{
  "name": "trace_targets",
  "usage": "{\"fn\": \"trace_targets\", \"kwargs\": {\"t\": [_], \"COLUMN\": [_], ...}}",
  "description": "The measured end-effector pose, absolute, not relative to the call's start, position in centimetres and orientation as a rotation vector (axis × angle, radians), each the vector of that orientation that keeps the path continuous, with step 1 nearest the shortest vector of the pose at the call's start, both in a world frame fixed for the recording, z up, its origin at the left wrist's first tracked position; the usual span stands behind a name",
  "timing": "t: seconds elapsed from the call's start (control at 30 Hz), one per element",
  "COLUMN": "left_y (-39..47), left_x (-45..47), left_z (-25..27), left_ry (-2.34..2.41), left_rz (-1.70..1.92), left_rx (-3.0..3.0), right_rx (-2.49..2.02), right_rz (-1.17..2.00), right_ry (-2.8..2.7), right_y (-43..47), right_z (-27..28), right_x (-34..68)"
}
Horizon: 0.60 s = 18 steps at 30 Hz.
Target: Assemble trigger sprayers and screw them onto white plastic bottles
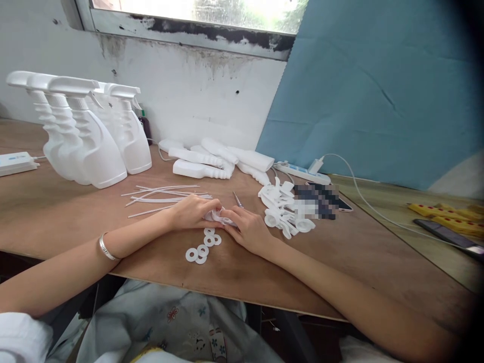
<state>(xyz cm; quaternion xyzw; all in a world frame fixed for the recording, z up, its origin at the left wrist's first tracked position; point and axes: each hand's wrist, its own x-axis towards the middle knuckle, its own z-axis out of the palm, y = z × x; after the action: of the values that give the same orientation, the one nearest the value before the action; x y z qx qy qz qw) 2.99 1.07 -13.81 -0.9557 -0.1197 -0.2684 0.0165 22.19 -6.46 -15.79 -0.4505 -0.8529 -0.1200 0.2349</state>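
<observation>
Both hands meet over the middle of the table around a white plastic sprayer part [216,217], mostly covered by the fingers. My left hand [194,212] is closed on its left end. My right hand [247,228] pinches it from the other side. Just below the hands lie several flat white ring washers [202,250], some overlapping. Thin white dip tubes [162,198] are spread beside my left wrist. A slim metal-tipped tool [238,199] rests behind the hands. To the right of my right hand is a loose pile of white sprayer head parts [282,206].
Assembled white spray bottles [100,146] stand upright at the left. Empty bottles [204,169] lie on their sides near the wall. A power strip [302,172] with cables and a phone [448,237] are on the right. The brown table's [159,262] front edge runs before my lap.
</observation>
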Motion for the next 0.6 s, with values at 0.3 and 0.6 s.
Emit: {"fn": "trace_targets", "kwargs": {"t": [0.3, 0.6], "left_y": [1.00, 1.26], "left_x": [3.12, 2.98], "left_z": [-13.56, -13.69], "left_ry": [-0.494, -0.280], "left_rz": [-0.801, -0.717], "left_rx": [-3.046, -2.977], "right_rx": [-1.259, -1.210], "right_rz": [-0.303, -0.283], "right_ry": [-2.322, -2.294], "right_y": [-6.50, -6.73], "right_z": [-15.73, -15.56], "right_x": [22.03, 21.77]}}
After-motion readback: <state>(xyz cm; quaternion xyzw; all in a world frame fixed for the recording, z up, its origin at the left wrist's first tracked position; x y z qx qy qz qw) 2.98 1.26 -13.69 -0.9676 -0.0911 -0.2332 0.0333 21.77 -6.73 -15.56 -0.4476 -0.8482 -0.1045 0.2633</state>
